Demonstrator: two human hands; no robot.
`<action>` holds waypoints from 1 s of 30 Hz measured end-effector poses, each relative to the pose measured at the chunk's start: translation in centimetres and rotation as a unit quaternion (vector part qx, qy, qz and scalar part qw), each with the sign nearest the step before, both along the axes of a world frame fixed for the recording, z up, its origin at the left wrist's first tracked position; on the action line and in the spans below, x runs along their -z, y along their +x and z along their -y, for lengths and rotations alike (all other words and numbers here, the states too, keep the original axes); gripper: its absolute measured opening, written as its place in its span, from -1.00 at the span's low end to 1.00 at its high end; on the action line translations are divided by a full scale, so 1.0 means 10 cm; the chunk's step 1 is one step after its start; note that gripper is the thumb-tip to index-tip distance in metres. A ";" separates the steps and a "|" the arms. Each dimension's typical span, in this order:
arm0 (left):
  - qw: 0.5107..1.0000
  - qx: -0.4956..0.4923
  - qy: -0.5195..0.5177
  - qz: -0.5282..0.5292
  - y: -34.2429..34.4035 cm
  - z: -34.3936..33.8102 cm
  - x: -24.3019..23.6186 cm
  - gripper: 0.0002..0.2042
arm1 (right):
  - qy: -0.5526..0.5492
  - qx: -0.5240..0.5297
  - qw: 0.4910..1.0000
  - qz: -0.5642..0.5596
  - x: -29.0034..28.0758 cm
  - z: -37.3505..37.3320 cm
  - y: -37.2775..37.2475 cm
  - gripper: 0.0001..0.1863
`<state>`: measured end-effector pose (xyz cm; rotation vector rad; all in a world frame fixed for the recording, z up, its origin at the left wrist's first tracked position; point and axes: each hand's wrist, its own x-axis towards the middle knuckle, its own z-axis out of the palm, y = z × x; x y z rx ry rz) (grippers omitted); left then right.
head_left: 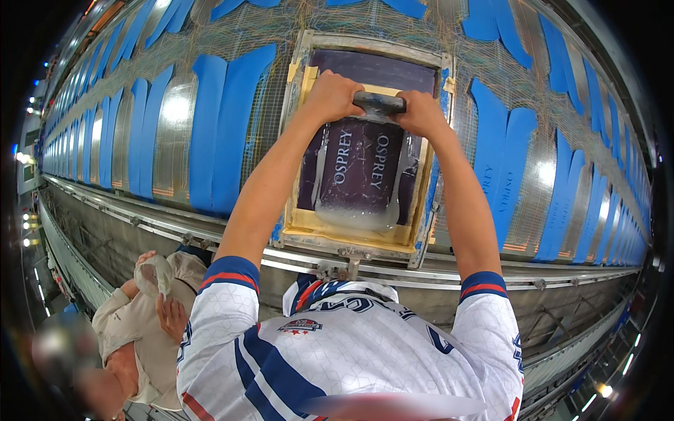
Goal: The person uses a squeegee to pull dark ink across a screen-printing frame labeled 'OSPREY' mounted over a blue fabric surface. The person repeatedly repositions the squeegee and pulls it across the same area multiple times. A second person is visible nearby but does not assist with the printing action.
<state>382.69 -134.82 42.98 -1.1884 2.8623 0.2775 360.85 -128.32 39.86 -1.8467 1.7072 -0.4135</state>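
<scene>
Both of my arms reach out over a long printing table. My left hand [331,96] and my right hand [421,114] grip the dark handle of a squeegee [380,104] side by side. The squeegee rests at the far end of a wooden-framed printing screen [300,228]. The screen's mesh [359,168] is dark purple with white lettering, and a pool of whitish ink lies at its near end. Yellow tape lines the inside of the frame.
Blue fabric pieces [223,133] lie in rows on shiny metal pallets to both sides of the screen. A metal rail [175,224] runs along the table's near edge. A person in beige [151,319] crouches at my lower left, holding a cloth.
</scene>
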 end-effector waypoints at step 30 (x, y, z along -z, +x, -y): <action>0.993 -0.003 0.001 -0.117 0.80 -2.16 0.78 -0.78 | -0.583 -0.135 0.690 0.407 -1.99 -3.28 0.93 -0.81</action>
